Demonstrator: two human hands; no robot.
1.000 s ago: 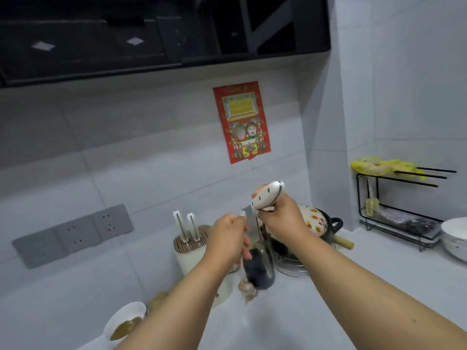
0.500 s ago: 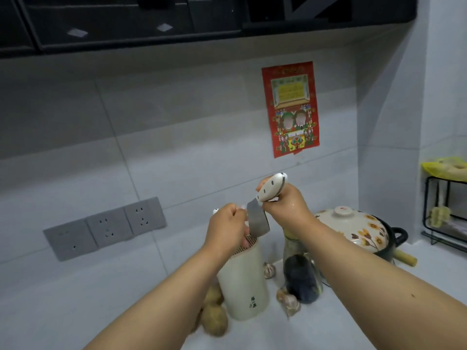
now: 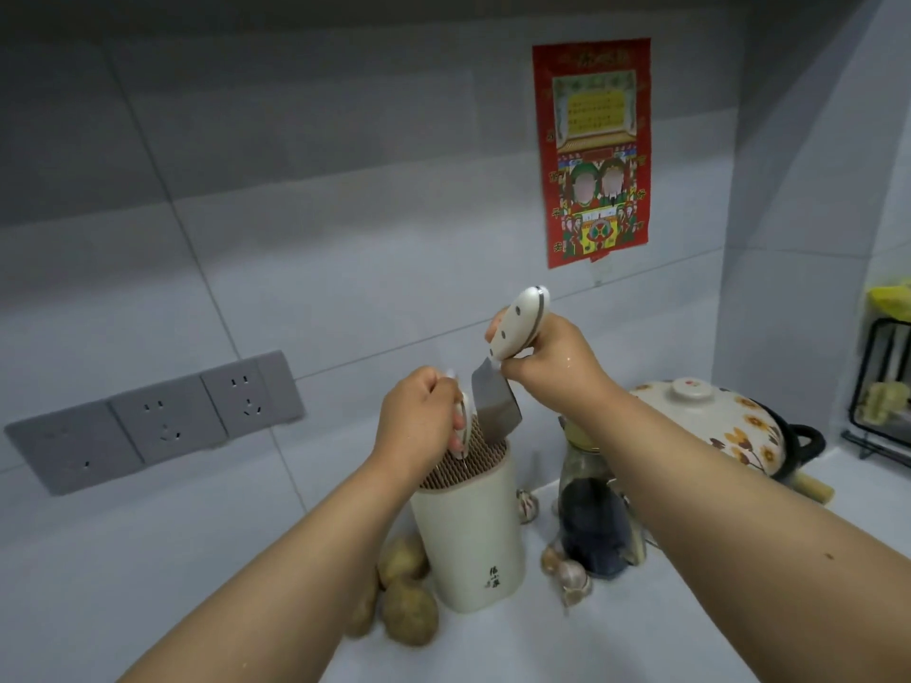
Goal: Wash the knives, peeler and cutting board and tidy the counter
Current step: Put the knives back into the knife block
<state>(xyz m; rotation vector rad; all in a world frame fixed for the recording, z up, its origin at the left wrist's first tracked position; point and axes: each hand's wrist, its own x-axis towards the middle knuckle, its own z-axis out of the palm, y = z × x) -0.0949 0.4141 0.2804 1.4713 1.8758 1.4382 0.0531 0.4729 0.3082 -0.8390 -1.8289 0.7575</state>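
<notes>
My right hand (image 3: 552,367) grips the white handle of a wide-bladed knife (image 3: 495,404), blade pointing down, its tip entering the bristle top of the cream knife holder (image 3: 471,529). My left hand (image 3: 419,421) is curled round a white handle (image 3: 462,431) of another tool that stands in the holder. Both hands look wet. The peeler and cutting board are out of sight.
Potatoes (image 3: 409,603) lie left of the holder, garlic bulbs (image 3: 567,574) to its right. A dark sauce bottle (image 3: 594,515) and a flowered clay pot (image 3: 710,426) stand behind my right arm. Wall sockets (image 3: 157,416) at left; a black rack (image 3: 882,391) far right.
The view has swung left and down, closer to the holder. My right hand has lowered the knife so that its blade tip now enters the holder. My left hand stays on the white handle.
</notes>
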